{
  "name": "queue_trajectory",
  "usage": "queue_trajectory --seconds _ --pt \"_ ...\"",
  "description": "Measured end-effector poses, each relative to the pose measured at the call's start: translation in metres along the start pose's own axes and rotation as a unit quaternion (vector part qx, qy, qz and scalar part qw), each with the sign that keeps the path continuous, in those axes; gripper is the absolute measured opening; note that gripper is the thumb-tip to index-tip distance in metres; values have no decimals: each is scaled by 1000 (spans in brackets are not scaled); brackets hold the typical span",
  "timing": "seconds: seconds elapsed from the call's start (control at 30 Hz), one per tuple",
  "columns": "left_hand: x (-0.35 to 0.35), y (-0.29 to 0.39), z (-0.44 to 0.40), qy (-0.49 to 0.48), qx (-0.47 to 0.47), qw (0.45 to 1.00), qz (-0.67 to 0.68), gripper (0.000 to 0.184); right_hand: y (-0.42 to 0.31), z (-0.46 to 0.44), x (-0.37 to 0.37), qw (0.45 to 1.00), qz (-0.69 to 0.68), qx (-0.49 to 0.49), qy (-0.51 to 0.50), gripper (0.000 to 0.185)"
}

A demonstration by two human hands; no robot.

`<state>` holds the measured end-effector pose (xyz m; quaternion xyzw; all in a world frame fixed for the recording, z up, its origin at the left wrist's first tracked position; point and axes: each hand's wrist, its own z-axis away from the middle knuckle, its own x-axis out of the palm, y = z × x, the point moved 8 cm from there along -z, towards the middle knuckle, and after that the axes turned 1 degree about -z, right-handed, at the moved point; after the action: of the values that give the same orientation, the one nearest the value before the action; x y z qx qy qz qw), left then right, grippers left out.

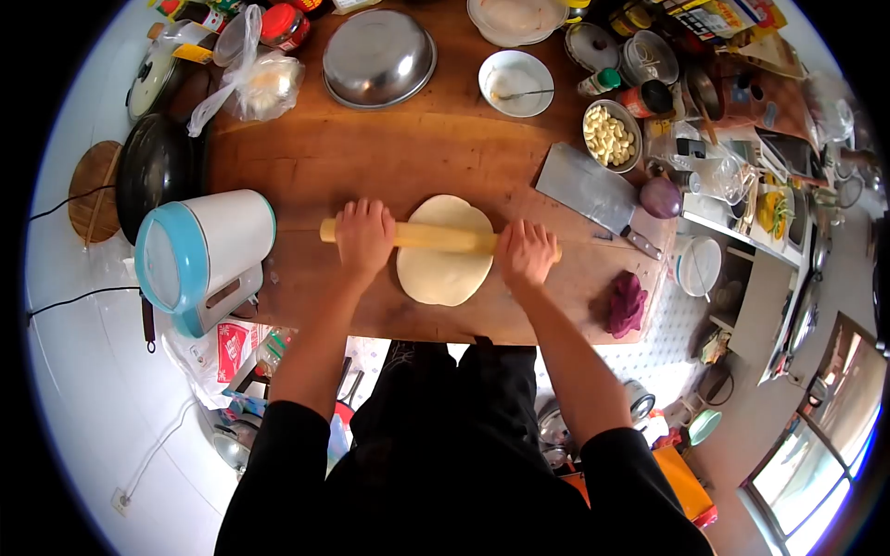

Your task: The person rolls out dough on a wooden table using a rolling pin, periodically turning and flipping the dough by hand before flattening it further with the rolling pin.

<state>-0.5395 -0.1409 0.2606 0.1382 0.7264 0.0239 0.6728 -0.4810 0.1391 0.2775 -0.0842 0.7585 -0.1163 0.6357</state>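
**Rolling pin (445, 238) across flat dough (445, 280)**

The dough lies near the middle of the surface's (315, 153) near edge. The left hand (365, 233) grips the rolling pin close to its left end, the right hand (527, 253) close to its right. A cleaver (586, 188) and purple onion (661, 197) lie toward the right edge, a blue-and-white appliance (227, 236) stands at the left, and an upturned steel bowl (379, 56) sits toward the far edge.

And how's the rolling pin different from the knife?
The rolling pin is a long, round stick, but the knife has a wide, flat blade.
The rolling pin is pale yellow; the knife has a shiny grey blade.
The left hand and right hand are on the rolling pin, while neither touches the knife.
Both are longer than they are wide.
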Motion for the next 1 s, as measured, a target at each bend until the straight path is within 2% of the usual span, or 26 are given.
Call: queue_trajectory --seconds 0.03,0.13,0.2,0.27,0.33,0.4,0.43,0.67,0.8,0.87,0.9,1.0 --pt "-15 7 15 43 18 999 -4 16 -2 11 -1 1000 7 -4 -5 10" --pt "-13 5 52 26 2 999 33 8 -6 39 -14 999 -13 -29 39 12" --pt "-12 7 68 37 7 999 34 8 -1 54 -13 1000 2 -8 -5 13" --pt "-25 11 71 103 31 994 13 10 -1 52 -13 1000 25 -1 14 13" --pt "-19 13 59 96 25 995 8 10 1 39 -5 999 45 9 26 13" --pt "-7 6 50 61 27 998 -5 10 4 28 12 1000 25 8 -5 9" --pt "-11 9 46 95 37 995 1 10 4 26 11 999 38 9 -7 8" --pt "-2 9 24 20 60 998 19 14 9 10 22 996 28 13 -78 8" --pt "6 4 4 -30 58 997 30 12 7 -7 24 999 1 13 -51 6" --pt "20 2 0 -95 44 994 23 20 7 -15 24 999 -7 5 -52 8" --pt "16 3 -3 -88 30 995 23 30 7 -17 25 998 13 3 -69 11" --pt "14 2 1 -51 12 998 29 26 14 -14 23 997 19 32 -64 12"
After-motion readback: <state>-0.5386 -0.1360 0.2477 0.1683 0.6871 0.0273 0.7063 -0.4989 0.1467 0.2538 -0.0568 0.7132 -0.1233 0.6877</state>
